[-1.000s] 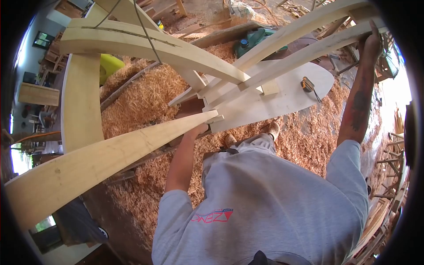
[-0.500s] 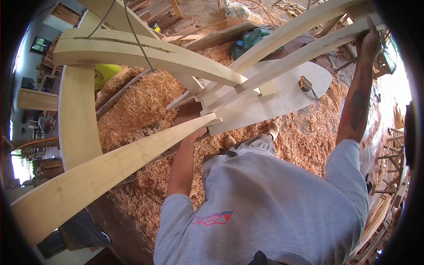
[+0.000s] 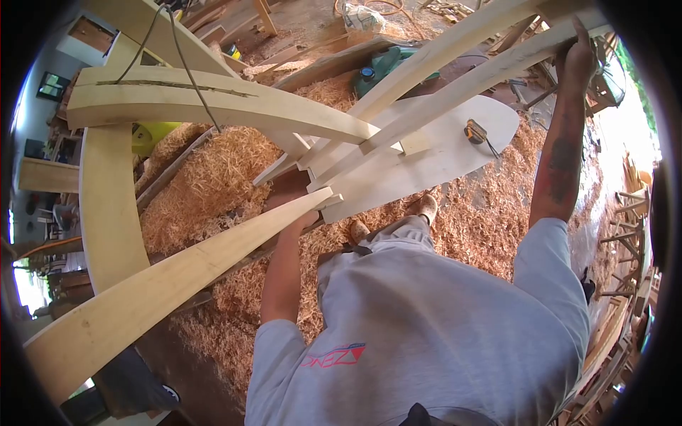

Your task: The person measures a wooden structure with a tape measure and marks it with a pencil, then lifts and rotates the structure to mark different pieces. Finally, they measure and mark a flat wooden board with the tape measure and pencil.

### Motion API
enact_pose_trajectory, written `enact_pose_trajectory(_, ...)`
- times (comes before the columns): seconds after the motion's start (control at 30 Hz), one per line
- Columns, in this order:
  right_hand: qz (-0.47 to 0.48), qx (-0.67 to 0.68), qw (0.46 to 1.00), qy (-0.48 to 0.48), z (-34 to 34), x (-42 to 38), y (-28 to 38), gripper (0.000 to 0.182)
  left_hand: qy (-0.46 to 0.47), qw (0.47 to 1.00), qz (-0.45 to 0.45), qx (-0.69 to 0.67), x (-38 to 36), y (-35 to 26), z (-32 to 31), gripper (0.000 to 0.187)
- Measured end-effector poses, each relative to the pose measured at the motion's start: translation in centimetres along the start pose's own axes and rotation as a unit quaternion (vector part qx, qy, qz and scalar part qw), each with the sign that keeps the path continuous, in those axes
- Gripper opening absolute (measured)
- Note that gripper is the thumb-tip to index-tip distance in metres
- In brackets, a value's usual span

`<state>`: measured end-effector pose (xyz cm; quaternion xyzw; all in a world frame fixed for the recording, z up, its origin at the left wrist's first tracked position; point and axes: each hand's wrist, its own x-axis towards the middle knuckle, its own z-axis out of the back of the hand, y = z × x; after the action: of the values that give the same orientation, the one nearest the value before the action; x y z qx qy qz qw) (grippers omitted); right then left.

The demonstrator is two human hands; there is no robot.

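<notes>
A large pale wooden frame of curved pieces spreads in front of me. My right hand [image 3: 577,60] is closed around the far end of a long wooden rail [image 3: 490,78] at the upper right, its index finger stretched along the wood. My left hand [image 3: 301,221] is at the narrow end of a tapered wooden piece [image 3: 185,266], beneath it; its fingers are hidden by the wood. Beside that tip lies a flat pale board [image 3: 455,149] with a rounded end. A thick curved piece [image 3: 213,99] with a long dark crack meets the rails near the middle.
An orange and black tape measure [image 3: 476,132] lies on the flat board. Wood shavings [image 3: 206,177] cover much of the floor. A green container [image 3: 383,71] stands behind the rails. A dark cable [image 3: 188,67] hangs over the cracked piece. Stacked wooden parts [image 3: 625,248] line the right side.
The whole scene has shifted left and mostly a little down in view. Both hands keep their places on the wooden frame.
</notes>
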<state>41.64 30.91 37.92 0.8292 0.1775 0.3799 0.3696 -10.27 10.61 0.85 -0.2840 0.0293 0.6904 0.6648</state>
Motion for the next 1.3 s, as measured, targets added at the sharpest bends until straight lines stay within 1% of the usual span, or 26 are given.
enact_pose_trajectory(0.03, 0.017, -0.030, 0.999, -0.005, 0.6, 0.3, -0.3, 0.024, -0.001, 1.000, 0.000, -0.001, -0.1, -0.1, 0.1, 0.039)
enact_pose_trajectory(0.07, 0.017, -0.029, 0.999, -0.004, 1.4, 1.0, -0.9, 0.024, -0.004, 1.000, 0.004, -0.008, -0.2, -0.1, 0.1, 0.039)
enact_pose_trajectory(0.1, 0.091, -0.123, 0.988, 0.035, 1.7, 1.1, -1.1, 0.025, -0.007, 1.000, 0.009, -0.015, -0.3, -0.1, 0.1, 0.039)
enact_pose_trajectory(0.13, 0.165, -0.215, 0.960, 0.073, 1.9, 1.3, -1.2, 0.026, -0.008, 1.000, 0.010, -0.015, -0.3, 0.0, 0.1, 0.039)
enact_pose_trajectory(0.17, 0.165, -0.214, 0.960, 0.074, 1.9, 1.5, -1.4, 0.026, -0.003, 1.000, 0.008, -0.011, -0.2, 0.0, 0.1, 0.040)
enact_pose_trajectory(0.2, 0.072, -0.127, 0.989, 0.025, 0.3, 0.0, 0.0, 0.026, 0.001, 1.000, 0.006, -0.006, -0.2, 0.0, 0.1, 0.040)
enact_pose_trajectory(0.23, -0.023, -0.038, 0.999, -0.024, -0.6, -0.8, 0.8, 0.026, 0.001, 1.000, 0.006, -0.007, -0.2, -0.1, 0.2, 0.040)
enact_pose_trajectory(0.47, -0.009, -0.032, 0.999, -0.025, -0.2, -0.2, 0.5, 0.026, 0.018, 1.000, 0.012, 0.007, -0.2, -0.2, 0.4, 0.043)
enact_pose_trajectory(0.53, -0.030, -0.081, 0.996, -0.034, -0.6, -0.8, 1.0, 0.026, 0.017, 1.000, 0.005, 0.014, -0.2, -0.5, 0.8, 0.043)
enact_pose_trajectory(0.57, -0.030, -0.082, 0.996, -0.033, -0.7, -1.1, 1.2, 0.026, 0.028, 0.999, 0.002, 0.032, -0.3, -0.6, 1.0, 0.045)
enact_pose_trajectory(0.63, 0.012, -0.084, 0.996, -0.018, -0.9, -1.5, 1.2, 0.028, 0.047, 0.997, -0.004, 0.060, -0.2, -0.8, 1.1, 0.047)
enact_pose_trajectory(0.67, 0.016, -0.087, 0.996, -0.020, -1.0, -1.7, 1.0, 0.028, 0.050, 0.997, -0.004, 0.057, -0.3, -0.6, 1.3, 0.047)
enact_pose_trajectory(0.73, -0.008, -0.090, 0.996, -0.022, -0.2, -0.8, 0.4, 0.030, 0.055, 0.997, -0.012, 0.044, 0.0, -0.5, 1.4, 0.047)
enact_pose_trajectory(0.77, 0.066, -0.221, 0.973, 0.013, 1.7, 1.0, -1.8, 0.029, 0.055, 0.998, -0.016, 0.037, 0.3, -0.6, 1.3, 0.048)
enact_pose_trajectory(0.8, 0.140, -0.349, 0.926, 0.039, 3.7, 3.4, -3.4, 0.035, 0.053, 0.998, -0.015, 0.032, 0.6, -0.7, 1.3, 0.048)
enact_pose_trajectory(0.83, 0.164, -0.323, 0.932, 0.018, 2.7, 2.0, -1.6, 0.034, 0.051, 0.998, -0.013, 0.027, 1.0, -0.8, 1.2, 0.048)
enact_pose_trajectory(0.87, 0.182, -0.296, 0.938, 0.001, 0.3, -1.0, 0.3, 0.036, 0.051, 0.998, -0.008, 0.025, 0.9, -0.8, 1.1, 0.049)
enact_pose_trajectory(0.9, 0.125, -0.187, 0.974, -0.002, -0.8, -2.0, 1.2, 0.039, 0.055, 0.998, 0.001, 0.024, 0.7, -0.8, 0.8, 0.049)
enact_pose_trajectory(0.93, 0.059, -0.073, 0.996, 0.001, -1.3, -2.4, 1.6, 0.042, 0.057, 0.998, 0.010, 0.024, 0.3, -0.6, 0.8, 0.049)
enact_pose_trajectory(0.97, 0.066, -0.073, 0.995, -0.001, -1.1, -2.2, 1.5, 0.042, 0.059, 0.998, 0.015, 0.025, 0.2, -0.5, 0.7, 0.049)
enact_pose_trajectory(1.03, 0.037, 0.038, 0.998, 0.029, -1.1, -2.2, 1.1, 0.046, 0.061, 0.998, 0.018, 0.025, 0.0, -0.2, 0.7, 0.050)
enact_pose_trajectory(1.13, 0.046, 0.026, 0.998, 0.026, -1.2, -2.4, 1.4, 0.046, 0.070, 0.997, 0.031, 0.004, 0.4, 0.6, -0.5, 0.051)
enact_pose_trajectory(1.17, 0.048, 0.026, 0.998, 0.029, -1.0, -2.0, 1.1, 0.046, 0.043, 0.998, 0.026, 0.025, 1.1, 1.8, -2.1, 0.050)
enact_pose_trajectory(1.2, 0.044, 0.046, 0.997, 0.040, -0.9, -1.7, 0.7, 0.046, 0.016, 0.999, 0.022, 0.046, 1.1, 1.7, -2.3, 0.050)
enact_pose_trajectory(1.23, 0.040, 0.067, 0.996, 0.052, -0.7, -1.4, 0.3, 0.047, 0.015, 0.999, 0.022, 0.044, 1.2, 1.8, -2.5, 0.050)
enact_pose_trajectory(1.3, 0.039, 0.059, 0.996, 0.047, -0.4, -1.1, 0.1, 0.047, 0.007, 0.998, 0.019, 0.057, 1.2, 1.8, -2.5, 0.049)
